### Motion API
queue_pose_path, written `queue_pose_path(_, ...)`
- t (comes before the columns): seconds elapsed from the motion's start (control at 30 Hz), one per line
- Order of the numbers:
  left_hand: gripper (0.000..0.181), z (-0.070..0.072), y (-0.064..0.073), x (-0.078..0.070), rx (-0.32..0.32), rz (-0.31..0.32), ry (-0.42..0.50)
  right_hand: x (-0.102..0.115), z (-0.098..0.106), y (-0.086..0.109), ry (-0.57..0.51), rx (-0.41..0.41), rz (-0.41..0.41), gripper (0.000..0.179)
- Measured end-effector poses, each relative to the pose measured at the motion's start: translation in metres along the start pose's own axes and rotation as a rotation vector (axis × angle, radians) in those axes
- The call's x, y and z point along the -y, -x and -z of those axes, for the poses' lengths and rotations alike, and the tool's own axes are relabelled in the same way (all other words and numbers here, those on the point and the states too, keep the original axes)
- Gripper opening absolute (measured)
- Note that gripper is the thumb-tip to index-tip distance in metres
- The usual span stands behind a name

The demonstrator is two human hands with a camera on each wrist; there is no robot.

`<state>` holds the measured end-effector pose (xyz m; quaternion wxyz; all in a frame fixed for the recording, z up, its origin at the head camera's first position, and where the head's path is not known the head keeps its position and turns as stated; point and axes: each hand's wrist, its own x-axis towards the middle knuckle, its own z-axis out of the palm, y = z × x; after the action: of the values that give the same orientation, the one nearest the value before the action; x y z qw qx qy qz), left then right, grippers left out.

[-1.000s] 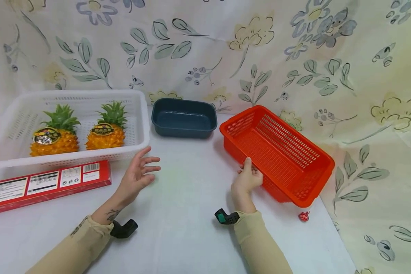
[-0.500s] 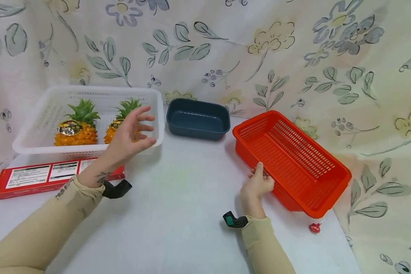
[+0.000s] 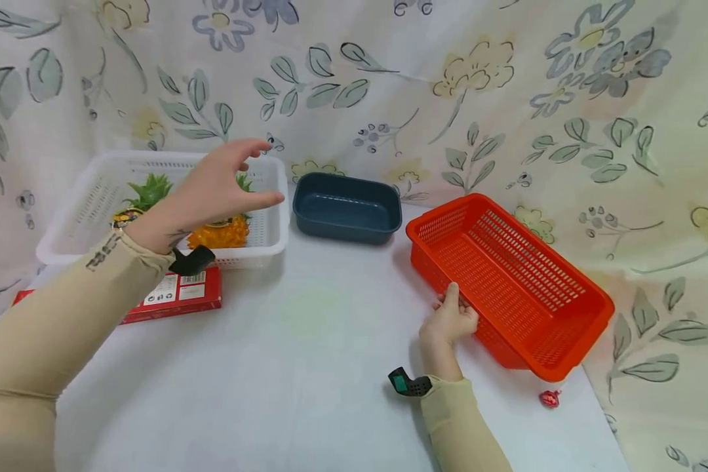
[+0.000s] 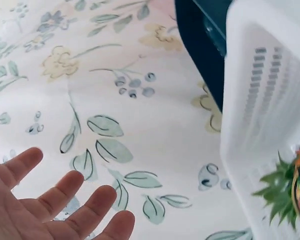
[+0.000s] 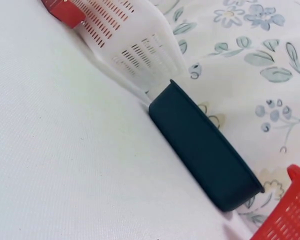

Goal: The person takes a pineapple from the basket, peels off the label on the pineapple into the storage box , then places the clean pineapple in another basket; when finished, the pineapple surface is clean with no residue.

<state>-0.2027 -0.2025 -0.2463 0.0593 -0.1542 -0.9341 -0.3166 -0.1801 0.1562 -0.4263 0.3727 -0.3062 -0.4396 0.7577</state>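
Note:
My left hand is raised over the white plastic basket, thumb and fingers spread apart with nothing between them. Two pineapples lie in that basket. The right pineapple is partly covered by the hand; of the left pineapple, mainly the green crown and part of a label show past the forearm. In the left wrist view the loosely extended fingers appear beside the basket, with one pineapple crown at the right edge. My right hand grips the near side of the red basket, thumb over the rim.
A dark blue bin stands between the two baskets against the floral cloth. In front of the white basket lies a red box, partly under the left arm. A small red wrapped item sits near the table's right edge.
My left hand has risen and moved forward from in front of the white basket to over it, across the right pineapple. The right hand keeps its grip on the red basket. The head view has shifted.

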Motion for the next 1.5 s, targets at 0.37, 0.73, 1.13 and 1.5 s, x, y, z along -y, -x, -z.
queue_pose_path(0.37, 0.086, 0.001, -0.037, 0.026, 0.303, 0.058, -0.441, 0.000, 0.004, -0.001, 0.002, 0.000, -0.010, 0.018)
queue_pose_path(0.73, 0.089, -0.009, -0.057, 0.062, 0.554, 0.191, -0.464, 0.001, 0.004, 0.000, -0.007, -0.002, -0.025, 0.017)
queue_pose_path(1.13, 0.086, -0.014, -0.056, 0.083, 0.699, 0.329, -0.425, 0.002, 0.001, 0.001, -0.027, 0.006, -0.021, 0.019)
queue_pose_path(1.5, 0.090, -0.015, -0.055, 0.087, 0.719, 0.451, -0.348, 0.005, 0.001, 0.001, 0.013, 0.012, -0.047, 0.018)
